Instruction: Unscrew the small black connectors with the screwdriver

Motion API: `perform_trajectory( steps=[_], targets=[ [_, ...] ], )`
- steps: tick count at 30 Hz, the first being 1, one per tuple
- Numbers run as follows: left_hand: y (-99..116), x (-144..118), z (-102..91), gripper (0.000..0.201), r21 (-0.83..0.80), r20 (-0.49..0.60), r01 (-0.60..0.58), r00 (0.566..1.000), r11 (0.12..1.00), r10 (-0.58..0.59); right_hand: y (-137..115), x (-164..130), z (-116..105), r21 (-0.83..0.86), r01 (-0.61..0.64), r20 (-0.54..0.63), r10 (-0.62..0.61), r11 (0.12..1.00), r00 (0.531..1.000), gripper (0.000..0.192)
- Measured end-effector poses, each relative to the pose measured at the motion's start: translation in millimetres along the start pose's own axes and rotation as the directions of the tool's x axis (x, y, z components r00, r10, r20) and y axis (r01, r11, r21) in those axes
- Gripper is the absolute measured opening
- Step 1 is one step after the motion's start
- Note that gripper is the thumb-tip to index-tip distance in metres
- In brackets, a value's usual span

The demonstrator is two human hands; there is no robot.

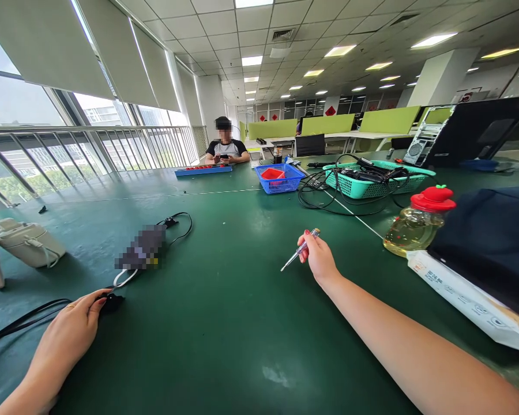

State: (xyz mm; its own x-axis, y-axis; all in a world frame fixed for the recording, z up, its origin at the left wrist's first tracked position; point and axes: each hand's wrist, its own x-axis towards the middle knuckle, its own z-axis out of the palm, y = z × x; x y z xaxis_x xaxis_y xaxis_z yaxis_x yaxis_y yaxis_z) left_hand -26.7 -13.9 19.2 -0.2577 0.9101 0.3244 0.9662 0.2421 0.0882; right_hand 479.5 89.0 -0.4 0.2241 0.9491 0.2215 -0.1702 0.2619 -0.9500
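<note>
- The green tabletop (225, 323) carries everything and runs off toward the far edge, where a seated person (225, 147) holds a phone.
- A dark bag (488, 242) lies at the right edge, on top of a white printed packet (462, 297).
- A teal basket (372, 181) full of black cables sits toward the far right, with a blue basket (281, 180) just beside it.
- A cream pouch (28, 242) rests near the left edge.
- A bottle of yellow liquid (417, 227) with a red cap lies tilted, touching the bag.
- The right hand (320, 256) hovers over the middle of the tabletop, fingers curled in a pinch on a clear-handled test screwdriver (298, 251), its tip pointing down-left.
- The left hand (69, 331) lies near the near-left corner, fingers loosely bent, fingertips pressing on a small black plug (111, 302) at the end of a black cable (21, 320).
</note>
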Motion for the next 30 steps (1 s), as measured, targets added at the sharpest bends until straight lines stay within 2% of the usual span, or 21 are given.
perform_trajectory(
  steps=[3,5,14,30],
  targets=[
    [-1,1,-0.4,0.058,0.024,0.107,0.059,0.992,0.998,-0.062,-2,-1,0,0.002,-0.006,-0.005,0.006,1.000,1.000,0.056],
    [-1,1,-0.6,0.059,0.028,0.124,0.084,0.989,0.996,-0.086,-2,-1,0,0.003,-0.011,-0.005,0.011,1.000,1.000,0.056],
    [-5,2,3.9,0.060,0.022,0.017,0.005,1.000,1.000,-0.005,-2,-1,1,0.006,-0.014,0.008,0.014,1.000,1.000,0.054],
    [6,-1,5.4,0.056,0.084,0.005,-0.037,0.999,0.996,0.037,-4,-3,2,-0.020,0.021,0.030,-0.021,1.000,0.999,0.052]
  ],
)
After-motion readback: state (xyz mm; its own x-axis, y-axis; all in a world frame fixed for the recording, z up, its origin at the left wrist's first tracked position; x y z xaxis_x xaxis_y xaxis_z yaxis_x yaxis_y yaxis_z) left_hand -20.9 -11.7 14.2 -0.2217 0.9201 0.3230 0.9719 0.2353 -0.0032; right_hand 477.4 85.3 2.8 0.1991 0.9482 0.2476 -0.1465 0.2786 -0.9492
